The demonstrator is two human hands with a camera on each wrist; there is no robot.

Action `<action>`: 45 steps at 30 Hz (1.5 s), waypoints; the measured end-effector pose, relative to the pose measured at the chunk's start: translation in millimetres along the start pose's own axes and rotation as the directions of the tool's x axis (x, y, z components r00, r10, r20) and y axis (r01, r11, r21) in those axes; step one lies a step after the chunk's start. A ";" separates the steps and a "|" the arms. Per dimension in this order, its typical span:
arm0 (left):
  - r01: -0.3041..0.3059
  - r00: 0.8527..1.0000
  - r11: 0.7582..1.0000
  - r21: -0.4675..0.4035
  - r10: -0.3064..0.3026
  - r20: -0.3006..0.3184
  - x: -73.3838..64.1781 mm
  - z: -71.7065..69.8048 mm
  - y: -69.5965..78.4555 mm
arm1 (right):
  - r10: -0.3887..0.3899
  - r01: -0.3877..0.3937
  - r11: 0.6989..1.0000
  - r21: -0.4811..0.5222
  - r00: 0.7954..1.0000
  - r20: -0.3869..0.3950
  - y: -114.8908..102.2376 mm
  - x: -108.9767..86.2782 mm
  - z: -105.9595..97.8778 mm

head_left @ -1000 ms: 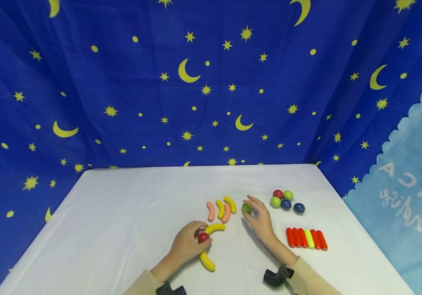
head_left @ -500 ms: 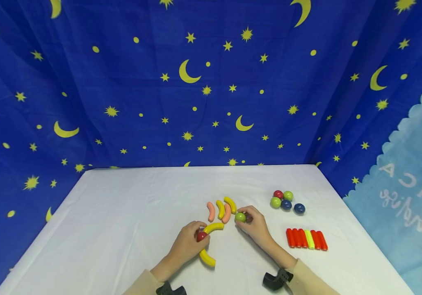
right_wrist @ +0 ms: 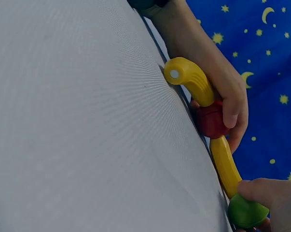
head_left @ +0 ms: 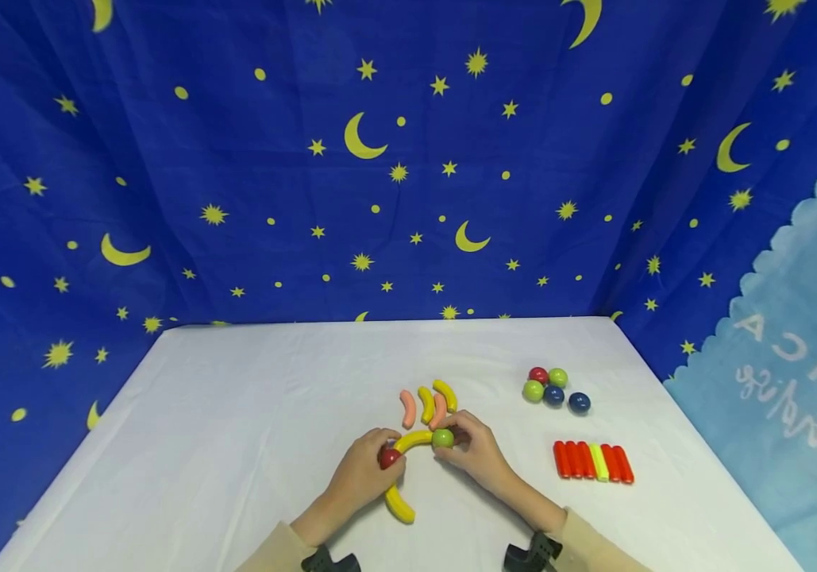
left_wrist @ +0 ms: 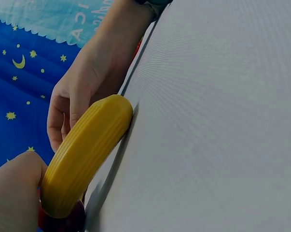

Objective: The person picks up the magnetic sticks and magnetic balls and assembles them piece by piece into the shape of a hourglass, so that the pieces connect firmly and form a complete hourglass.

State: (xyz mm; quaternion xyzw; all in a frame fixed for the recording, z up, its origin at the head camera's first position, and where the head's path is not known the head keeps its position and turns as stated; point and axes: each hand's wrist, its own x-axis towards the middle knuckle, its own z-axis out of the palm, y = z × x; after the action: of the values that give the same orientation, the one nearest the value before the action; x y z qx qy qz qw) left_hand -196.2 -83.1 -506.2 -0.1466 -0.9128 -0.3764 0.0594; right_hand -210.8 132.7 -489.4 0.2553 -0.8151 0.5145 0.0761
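My left hand pinches a red ball low over the white table. Two curved yellow rods meet at that ball: the near one points toward me, and the far one arcs right. In the right wrist view the near rod's free end shows a pale round disc. My right hand holds a green ball between thumb and fingers, against the far rod's right end. The left wrist view shows the near rod large, with the dark red ball partly hidden below it.
Just beyond my hands lie two pink curved rods and two more yellow curved rods. Several red, green and blue balls cluster at the back right. A row of straight red rods with one yellow-green rod lies nearer.
My right hand has carried the green ball left and toward me, up to the far yellow rod's end. The left hand has stayed almost in place on the red ball.
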 end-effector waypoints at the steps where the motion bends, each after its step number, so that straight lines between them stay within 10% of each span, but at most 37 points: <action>1: -0.006 1.000 1.000 0.005 0.006 0.002 -0.3 -0.1 -0.4 | -0.012 0.012 1.000 0.000 1.000 -0.003 3.3 -0.2 1.5; 19: -0.010 0.999 0.983 -0.183 0.004 -0.037 0.9 1.3 -7.5 | -0.033 0.023 0.995 0.099 0.994 0.101 28.3 4.4 12.5; 27: -0.011 0.999 0.981 -0.191 0.005 -0.034 1.3 2.3 -6.3 | -0.042 0.042 0.999 -0.011 0.994 -0.105 31.1 16.2 7.8; 33: -0.006 0.999 0.990 -0.140 -0.002 -0.053 0.9 2.0 -5.7 | 0.021 -0.043 0.997 -0.067 0.952 -0.305 41.9 36.2 2.8; 45: 0.029 0.996 0.990 -0.139 -0.040 -0.078 1.2 0.9 -6.5 | 0.119 -0.148 0.986 -0.081 0.950 -0.287 56.1 52.9 -2.8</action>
State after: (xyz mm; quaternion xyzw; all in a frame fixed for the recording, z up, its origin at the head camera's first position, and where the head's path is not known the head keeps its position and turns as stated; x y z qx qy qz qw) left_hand -199.3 -86.7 -510.9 -0.1191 -0.8839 -0.4452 0.0792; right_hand -284.4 136.4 -512.5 0.1196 -0.8365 0.5074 0.1690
